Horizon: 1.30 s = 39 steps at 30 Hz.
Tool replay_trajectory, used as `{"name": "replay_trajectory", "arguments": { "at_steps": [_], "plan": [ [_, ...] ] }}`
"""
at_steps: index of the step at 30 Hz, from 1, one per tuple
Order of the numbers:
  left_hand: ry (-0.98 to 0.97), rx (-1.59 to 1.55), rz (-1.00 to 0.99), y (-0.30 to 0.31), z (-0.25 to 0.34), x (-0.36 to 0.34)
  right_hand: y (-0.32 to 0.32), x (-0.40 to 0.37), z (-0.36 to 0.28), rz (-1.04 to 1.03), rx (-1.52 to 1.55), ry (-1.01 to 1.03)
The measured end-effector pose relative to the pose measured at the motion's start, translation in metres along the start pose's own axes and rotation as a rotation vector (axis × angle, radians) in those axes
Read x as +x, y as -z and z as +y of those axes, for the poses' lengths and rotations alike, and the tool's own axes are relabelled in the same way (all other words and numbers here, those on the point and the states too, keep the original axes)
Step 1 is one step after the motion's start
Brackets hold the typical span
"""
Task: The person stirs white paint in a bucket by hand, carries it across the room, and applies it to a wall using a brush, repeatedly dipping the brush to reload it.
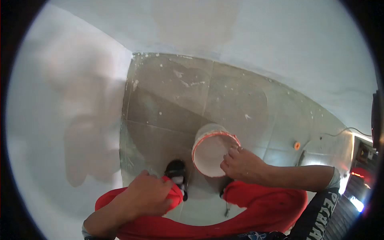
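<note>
A round bucket with an orange-red rim stands on the floor in front of me, its mouth tilted toward me. Pale, whitish material fills the view inside it. My right hand has its fingers bent over the bucket's right rim, gripping the edge. Over my left knee, on the red trousers, lies my left hand, fingers loosely bent and nothing seen in it. Just beyond that knee is my dark shoe.
Grey floor tiles carry white splashes. Pale walls meet in a corner at the far left, with damp-looking patches on the left one. To the right lie a small orange ring and a cable near a bright opening.
</note>
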<state>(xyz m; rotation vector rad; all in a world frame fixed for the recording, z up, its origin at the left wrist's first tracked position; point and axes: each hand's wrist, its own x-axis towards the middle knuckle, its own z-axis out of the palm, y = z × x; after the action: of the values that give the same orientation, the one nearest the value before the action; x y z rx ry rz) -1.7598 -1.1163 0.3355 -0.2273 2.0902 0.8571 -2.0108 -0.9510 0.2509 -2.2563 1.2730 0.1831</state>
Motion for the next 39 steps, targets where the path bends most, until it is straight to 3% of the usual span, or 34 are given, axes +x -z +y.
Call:
{"name": "replay_trajectory", "arguments": {
  "at_steps": [4, 11, 13, 14, 16, 19, 23, 25, 32, 39],
  "plan": [
    [-0.037, 0.072, 0.141, -0.009, 0.026, 0.002, -0.050, 0.022, 0.001, -0.006, -0.129, 0.124],
    [0.087, 0.223, 0.290, -0.027, 0.061, 0.001, -0.068, 0.035, 0.000, -0.021, -0.280, 0.091],
    [-0.067, 0.159, 0.405, -0.023, 0.057, 0.012, -0.074, 0.039, 0.002, 0.158, -0.234, 0.066],
    [-0.055, 0.172, 0.418, -0.021, 0.058, 0.015, -0.070, 0.040, 0.002, 0.173, -0.250, 0.072],
    [0.010, 0.266, 0.331, -0.017, 0.062, 0.023, -0.067, 0.042, 0.003, 0.051, -0.251, 0.034],
    [0.004, 0.306, 0.268, -0.016, 0.072, 0.030, -0.080, 0.038, 0.009, 0.135, -0.251, 0.028],
    [-0.168, 0.367, 0.222, -0.006, 0.080, 0.052, -0.090, 0.034, 0.006, 0.108, -0.200, -0.077],
    [-0.105, 0.386, 0.114, 0.002, 0.087, 0.061, -0.100, 0.040, 0.006, 0.088, -0.191, -0.090],
    [-0.160, 0.462, 0.061, 0.009, 0.087, 0.063, -0.097, 0.036, 0.003, 0.100, -0.177, -0.131],
    [-0.185, 0.365, 0.189, 0.006, 0.079, 0.053, -0.095, 0.026, 0.014, 0.175, -0.265, -0.021]
  ]
}}
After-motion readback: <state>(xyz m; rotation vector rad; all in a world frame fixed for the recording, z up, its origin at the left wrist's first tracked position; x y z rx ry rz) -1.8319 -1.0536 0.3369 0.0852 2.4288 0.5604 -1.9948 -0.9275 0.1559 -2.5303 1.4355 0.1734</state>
